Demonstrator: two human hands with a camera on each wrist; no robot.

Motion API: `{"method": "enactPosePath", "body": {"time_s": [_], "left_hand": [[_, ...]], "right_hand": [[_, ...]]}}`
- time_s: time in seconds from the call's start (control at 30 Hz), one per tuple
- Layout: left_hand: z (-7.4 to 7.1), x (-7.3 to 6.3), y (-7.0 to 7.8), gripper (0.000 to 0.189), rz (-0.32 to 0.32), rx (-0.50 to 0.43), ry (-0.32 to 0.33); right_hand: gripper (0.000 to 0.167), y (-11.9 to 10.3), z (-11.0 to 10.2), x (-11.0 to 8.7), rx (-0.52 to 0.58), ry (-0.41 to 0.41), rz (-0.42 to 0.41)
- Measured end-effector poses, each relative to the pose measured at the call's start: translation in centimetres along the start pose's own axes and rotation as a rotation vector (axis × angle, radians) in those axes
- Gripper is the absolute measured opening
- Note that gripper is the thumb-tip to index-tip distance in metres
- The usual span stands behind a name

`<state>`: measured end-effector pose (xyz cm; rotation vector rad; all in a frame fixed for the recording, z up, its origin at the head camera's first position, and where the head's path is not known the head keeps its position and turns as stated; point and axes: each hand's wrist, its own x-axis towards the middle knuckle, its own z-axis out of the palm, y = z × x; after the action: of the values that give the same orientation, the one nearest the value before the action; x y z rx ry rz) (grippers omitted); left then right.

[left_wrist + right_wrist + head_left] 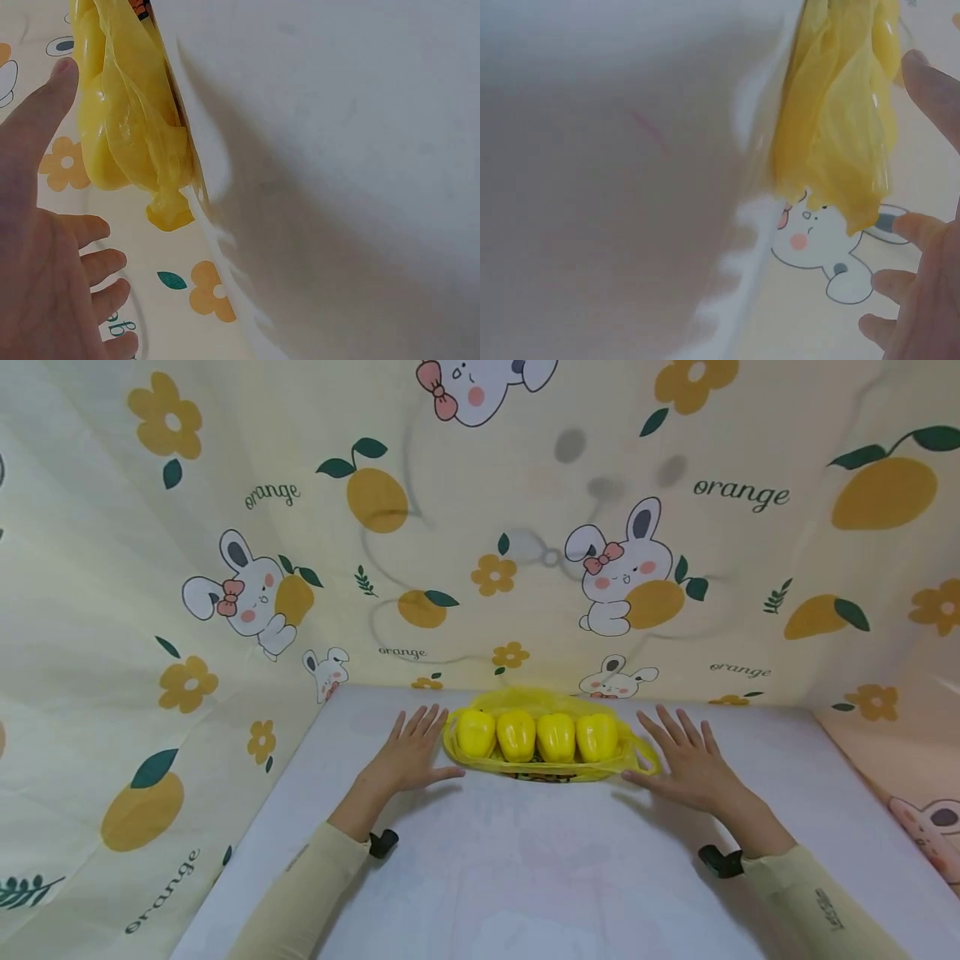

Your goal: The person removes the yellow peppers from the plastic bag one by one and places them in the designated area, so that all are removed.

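Several glossy yellow bell peppers [557, 737] stand in a row on a thin yellow plastic bag [525, 699] at the far part of the table. My left hand [408, 758] is at the bag's left end, fingers spread and straight, thumb pointing inward. At the other end my right hand [686, 768] mirrors it, thumb close to the bag's looped handle. Neither hand holds anything. In the left wrist view the bag's gathered end [171, 206] hangs near my fingers; the right wrist view shows its crumpled side [840, 120] beside my thumb and fingers.
The white table [525, 868] reaches from the front up to a cloth backdrop [480, 510] printed with rabbits, oranges and flowers. Cloth also lines the left and right sides. Both wrists wear a dark strap [722, 862] over beige sleeves.
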<state>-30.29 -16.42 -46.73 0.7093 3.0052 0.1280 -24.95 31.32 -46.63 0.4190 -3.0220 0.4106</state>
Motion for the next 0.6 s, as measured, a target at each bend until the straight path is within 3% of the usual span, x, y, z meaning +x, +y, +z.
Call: {"method": "enactPosePath", "body": {"time_s": [0.6], "left_hand": [[0.5, 2.1, 0.1, 0.115, -0.002, 0.006, -0.036]], "right_hand": [[0.105, -0.5, 0.6, 2.2, 0.036, -0.001, -0.024]]}}
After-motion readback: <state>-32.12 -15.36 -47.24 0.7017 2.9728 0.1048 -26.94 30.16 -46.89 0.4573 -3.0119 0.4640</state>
